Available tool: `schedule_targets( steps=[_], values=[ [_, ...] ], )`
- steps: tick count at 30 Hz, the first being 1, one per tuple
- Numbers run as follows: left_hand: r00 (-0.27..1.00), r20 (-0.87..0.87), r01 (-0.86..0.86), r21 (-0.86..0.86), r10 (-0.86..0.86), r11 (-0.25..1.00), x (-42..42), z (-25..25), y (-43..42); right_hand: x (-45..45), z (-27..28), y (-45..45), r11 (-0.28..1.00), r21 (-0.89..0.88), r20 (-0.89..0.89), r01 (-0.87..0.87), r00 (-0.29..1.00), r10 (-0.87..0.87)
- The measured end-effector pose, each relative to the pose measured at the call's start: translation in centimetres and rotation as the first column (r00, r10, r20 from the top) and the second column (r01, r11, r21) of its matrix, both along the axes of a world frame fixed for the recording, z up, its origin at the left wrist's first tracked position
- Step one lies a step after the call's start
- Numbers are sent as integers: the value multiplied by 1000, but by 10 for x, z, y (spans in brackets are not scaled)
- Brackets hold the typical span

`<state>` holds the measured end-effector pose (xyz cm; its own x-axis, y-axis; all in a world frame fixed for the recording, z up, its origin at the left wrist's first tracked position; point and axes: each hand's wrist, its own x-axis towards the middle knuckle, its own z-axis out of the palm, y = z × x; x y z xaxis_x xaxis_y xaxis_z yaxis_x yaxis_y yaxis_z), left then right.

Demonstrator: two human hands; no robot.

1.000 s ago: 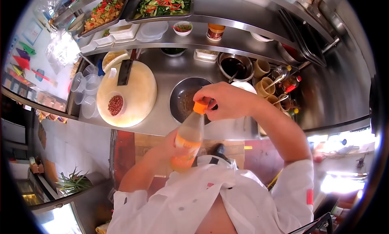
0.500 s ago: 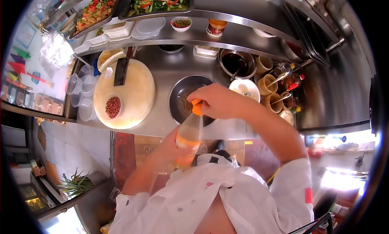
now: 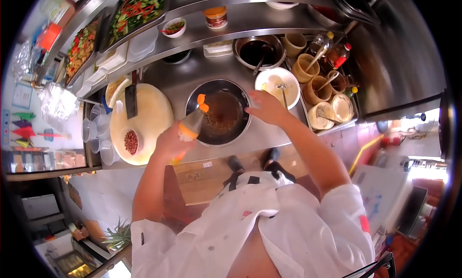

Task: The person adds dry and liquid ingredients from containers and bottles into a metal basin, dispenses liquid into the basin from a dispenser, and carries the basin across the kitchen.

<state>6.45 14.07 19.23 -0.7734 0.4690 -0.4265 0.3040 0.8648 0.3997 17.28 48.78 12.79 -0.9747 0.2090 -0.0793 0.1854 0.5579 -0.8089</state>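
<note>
The left hand (image 3: 175, 141) is wrapped around one clear plastic bottle with an orange cap (image 3: 192, 121), tilted so its top is over one round, dark metal bowl (image 3: 238, 92). The right hand (image 3: 267, 107) is at the rim opposite; whether it grips, I cannot tell. Good handling means keeping the bottle's mouth inside that rim and the tilt steady. Left of the left hand: one round cream chopping board (image 3: 156, 114), one dark-bladed cleaver (image 3: 131, 102), one cup of red peanuts (image 3: 131, 142). Just beyond the right hand: one round white bowl (image 3: 269, 80).
</note>
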Motion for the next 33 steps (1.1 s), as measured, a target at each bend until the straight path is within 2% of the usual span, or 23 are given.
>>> schedule_targets(
  steps=[1, 2, 3, 5, 7, 8, 10, 11, 13, 15, 17, 19, 22, 23, 26, 29, 32, 33],
  values=[
    [997, -64, 41, -102, -48, 994, -7, -4, 4, 29, -20, 17, 988, 153, 37, 12, 999, -18],
    [987, -121, 75, -205, -101, 976, -13, -8, 8, 59, -43, 31, 992, 63, 126, 113, 985, -120],
    [973, -107, 163, -299, -203, 940, -20, -11, 15, 90, -60, 44, 977, -17, 222, 215, 953, -205],
    [942, -96, 255, -419, -322, 871, -27, -13, 32, 153, -66, 55, 862, -184, 453, 471, 820, -351],
    [908, -76, 324, -497, -412, 805, -33, -14, 51, 233, -130, 66, 866, -139, 307, 481, 852, -424],
    [898, -61, 341, -530, -435, 777, -33, -13, 61, 276, -152, 73, 919, -91, 313, 384, 887, -340],
    [876, -36, 369, -591, -481, 717, -35, -9, 85, 328, -136, 66, 850, -237, 492, 471, 812, -313],
    [873, -12, 378, -615, -488, 692, -35, -7, 96, 344, -103, 60, 664, -373, 660, 648, 688, -300],
    [866, 34, 395, -660, -499, 639, -35, -3, 118, 394, -119, 55, 597, -250, 754, 763, 540, -375],
    [849, 48, 410, -688, -526, 599, -33, 0, 136, 444, -136, 52, 426, -80, 804, 901, 311, -507],
    [827, 54, 424, -714, -560, 558, -33, 4, 154, 518, -181, 62, 438, -37, 852, 898, 257, -456],
    [803, 61, 436, -738, -592, 515, -33, 8, 164, 568, -206, 67, 382, 112, 897, 917, 72, -437],
    [793, 76, 436, -764, -604, 475, -27, 28, 177, 584, -193, 77, 170, 160, 902, 972, -74, -426],
    [799, 73, 429, -765, -597, 481, -25, 34, 181, 575, -181, 79, 206, 177, 882, 962, -62, -468],
    [819, 77, 412, -770, -569, 488, -20, 44, 194, 548, -175, 98, 330, 111, 912, 937, 35, -408],
    [847, 98, 395, -775, -523, 494, -13, 34, 206, 544, -214, 114, 323, -58, 864, 945, 209, -458],
    [870, 77, 364, -766, -486, 530, -9, 28, 206, 508, -206, 134, 441, -170, 746, 881, 408, -527],
    [885, 59, 345, -750, -462, 565, -6, 28, 202, 496, -197, 141, 452, -181, 737, 873, 425, -526]
  ],
)
